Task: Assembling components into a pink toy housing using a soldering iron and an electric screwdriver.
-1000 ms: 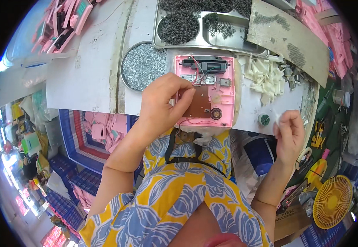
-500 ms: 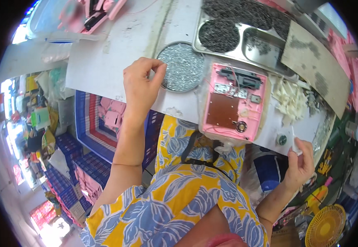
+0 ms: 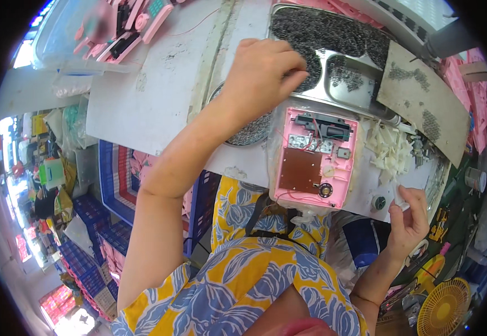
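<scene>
My left hand (image 3: 267, 71) is over the near edge of a metal tray (image 3: 317, 89), fingers curled in; whatever they may hold is hidden. Heaps of small dark metal pieces (image 3: 333, 33) fill much of that tray. Below my left wrist, partly covered by it, lies a round dish of small silvery metal pieces (image 3: 250, 132). At the table's front right, my right hand (image 3: 409, 223) pinches a small white plastic piece (image 3: 401, 198). Between the hands sits an opened pink plastic housing (image 3: 339, 175) with a brown board, wires, a dark mechanism and a round part inside.
White plastic parts (image 3: 390, 148) are heaped right of the housing, and a small dark green round part (image 3: 379, 203) lies by my right hand. A cardboard sheet (image 3: 422, 101) leans over the tray's right side. A blue crate (image 3: 109, 179) stands below the table; a yellow fan (image 3: 443, 309) is lower right.
My left hand has moved from the dish's left rim up and right to the metal tray. My right hand stays nearly in place with the white piece. The view has shifted slightly.
</scene>
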Demonstrator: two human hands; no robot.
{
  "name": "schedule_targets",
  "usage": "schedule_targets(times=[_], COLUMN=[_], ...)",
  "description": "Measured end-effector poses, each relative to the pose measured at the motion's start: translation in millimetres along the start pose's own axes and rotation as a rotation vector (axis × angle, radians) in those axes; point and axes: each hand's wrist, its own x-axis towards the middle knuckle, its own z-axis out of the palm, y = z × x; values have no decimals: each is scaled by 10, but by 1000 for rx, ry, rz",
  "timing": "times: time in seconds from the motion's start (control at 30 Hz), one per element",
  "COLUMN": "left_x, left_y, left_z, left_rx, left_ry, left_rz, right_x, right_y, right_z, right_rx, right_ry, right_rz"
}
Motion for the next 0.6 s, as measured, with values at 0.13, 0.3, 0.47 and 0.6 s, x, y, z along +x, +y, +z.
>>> schedule_targets(times=[0.13, 0.3, 0.47, 0.6], left_x=[429, 755, 812, 873], left_y=[24, 53, 128, 234], left_z=[357, 574, 852, 1081], left_rx=[199, 439, 394, 499], left_ry=[-74, -298, -352, -365], left_rz=[204, 281, 334, 354], right_x=[10, 11, 14, 19], right_y=[-49, -71, -75, -108], right_z=[34, -54, -105, -104], right_rx=[40, -26, -30, -40], right_ry=[-30, -50, -46, -69], right_rz=[35, -11, -26, -47])
